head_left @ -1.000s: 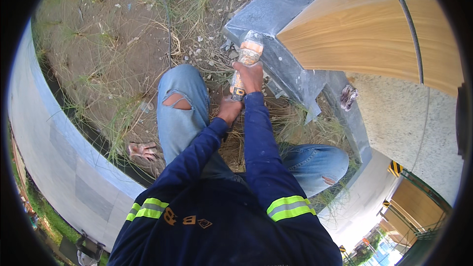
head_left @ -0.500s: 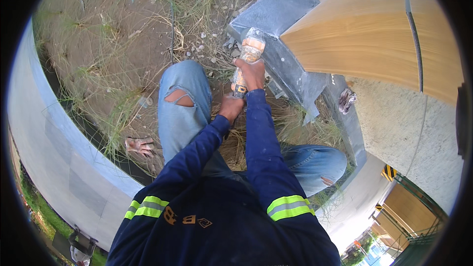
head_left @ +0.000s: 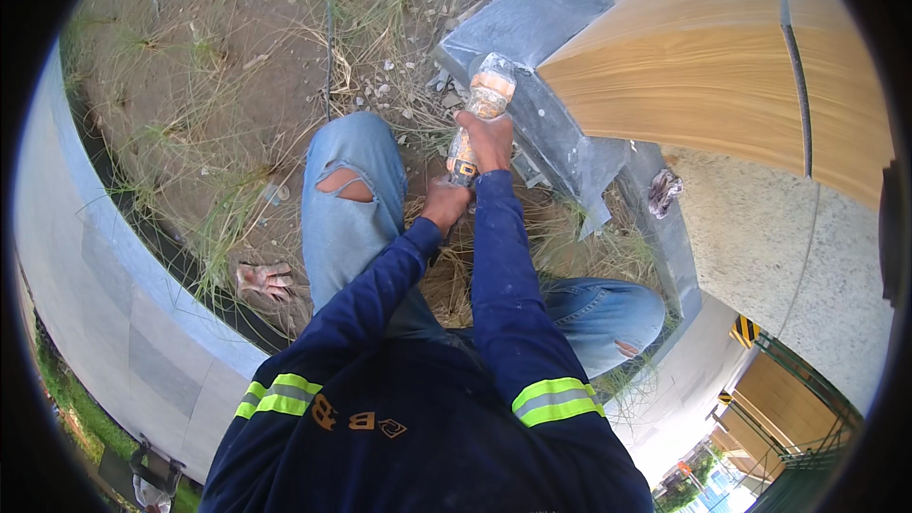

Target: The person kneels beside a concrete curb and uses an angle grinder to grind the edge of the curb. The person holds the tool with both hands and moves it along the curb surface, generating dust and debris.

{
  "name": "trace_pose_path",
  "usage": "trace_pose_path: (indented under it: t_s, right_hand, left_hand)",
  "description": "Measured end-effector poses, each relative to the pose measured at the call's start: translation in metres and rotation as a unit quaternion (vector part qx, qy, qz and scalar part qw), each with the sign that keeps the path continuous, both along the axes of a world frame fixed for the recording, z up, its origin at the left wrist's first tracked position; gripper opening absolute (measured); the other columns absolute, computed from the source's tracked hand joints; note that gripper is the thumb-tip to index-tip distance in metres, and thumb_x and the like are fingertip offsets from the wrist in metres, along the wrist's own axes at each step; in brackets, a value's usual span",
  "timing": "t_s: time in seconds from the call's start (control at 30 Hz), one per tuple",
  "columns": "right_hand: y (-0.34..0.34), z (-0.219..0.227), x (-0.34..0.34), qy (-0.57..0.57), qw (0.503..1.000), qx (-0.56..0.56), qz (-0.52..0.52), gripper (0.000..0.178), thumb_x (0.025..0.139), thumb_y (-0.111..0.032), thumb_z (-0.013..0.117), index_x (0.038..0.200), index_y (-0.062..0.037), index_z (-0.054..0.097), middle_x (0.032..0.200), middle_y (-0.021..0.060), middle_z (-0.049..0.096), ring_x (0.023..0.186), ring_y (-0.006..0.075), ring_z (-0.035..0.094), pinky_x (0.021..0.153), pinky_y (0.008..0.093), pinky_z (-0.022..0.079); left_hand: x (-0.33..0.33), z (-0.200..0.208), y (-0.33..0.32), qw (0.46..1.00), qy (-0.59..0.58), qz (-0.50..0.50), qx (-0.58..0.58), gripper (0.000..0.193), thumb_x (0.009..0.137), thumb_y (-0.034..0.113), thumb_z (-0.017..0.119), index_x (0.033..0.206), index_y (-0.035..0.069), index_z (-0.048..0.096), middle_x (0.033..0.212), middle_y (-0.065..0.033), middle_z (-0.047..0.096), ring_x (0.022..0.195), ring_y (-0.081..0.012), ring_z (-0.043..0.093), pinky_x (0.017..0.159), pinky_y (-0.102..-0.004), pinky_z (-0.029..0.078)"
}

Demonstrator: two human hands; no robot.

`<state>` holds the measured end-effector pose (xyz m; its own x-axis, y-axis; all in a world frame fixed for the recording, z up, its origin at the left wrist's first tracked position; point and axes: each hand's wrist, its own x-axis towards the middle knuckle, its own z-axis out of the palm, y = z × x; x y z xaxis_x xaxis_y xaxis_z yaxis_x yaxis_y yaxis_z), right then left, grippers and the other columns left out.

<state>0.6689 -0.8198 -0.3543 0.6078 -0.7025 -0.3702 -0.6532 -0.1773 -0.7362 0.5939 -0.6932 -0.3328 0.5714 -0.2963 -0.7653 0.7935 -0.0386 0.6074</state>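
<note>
A dusty orange-and-white power tool (head_left: 488, 97) was held two-handed.
In the head view, just above the frame's centre, the right hand (head_left: 488, 142) curled round its middle and the left hand (head_left: 446, 203) closed on its lower end; I couldn't tell whether its top touched the grey edging (head_left: 555, 129).

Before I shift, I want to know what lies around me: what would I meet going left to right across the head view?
Pale curved surface → stained glove → ripped denim knee → dusty handheld tool → crumpled cloth-like item → dark cable-like strip.
</note>
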Motion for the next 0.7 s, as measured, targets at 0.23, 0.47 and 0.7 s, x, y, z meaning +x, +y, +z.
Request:
trace_pose_path:
  t_s: [0.23,0.47,0.7]
  right_hand:
    - [0.032,0.043,0.014,0.071,0.995,-0.010,0.069,0.068,0.066,-0.035,0.088,0.113,0.0072,0.062,0.105,0.0259,0.073,0.095,0.0360,0.073,0.087,0.0418,0.056]
    - [0.002,0.034,0.002,0.054,0.998,0.007,0.015,0.064,0.067,-0.031,0.088,0.110,0.0082,0.063,0.101,0.0240,0.074,0.088,0.0332,0.074,0.080,0.0405,0.057]
    - [-0.024,0.025,-0.014,0.007,0.999,0.016,-0.035,0.051,0.067,-0.023,0.088,0.102,0.0085,0.068,0.091,0.0195,0.075,0.078,0.0268,0.074,0.069,0.0363,0.057]
  left_hand:
    - [0.003,-0.004,0.008,0.998,0.032,0.043,-0.018,0.013,0.081,0.006,0.069,0.092,0.001,0.068,0.071,-0.0066,0.065,0.053,-0.0173,0.060,0.048,-0.0337,0.044]
    - [-0.004,-0.020,-0.009,0.999,0.005,0.018,-0.031,0.012,0.079,0.009,0.072,0.087,0.001,0.067,0.066,-0.0056,0.064,0.049,-0.0157,0.056,0.044,-0.0331,0.040]
    - [-0.006,-0.005,-0.023,0.998,0.014,-0.050,-0.018,0.019,0.079,0.009,0.070,0.096,0.001,0.064,0.067,-0.0045,0.062,0.049,-0.0158,0.054,0.046,-0.0340,0.042]
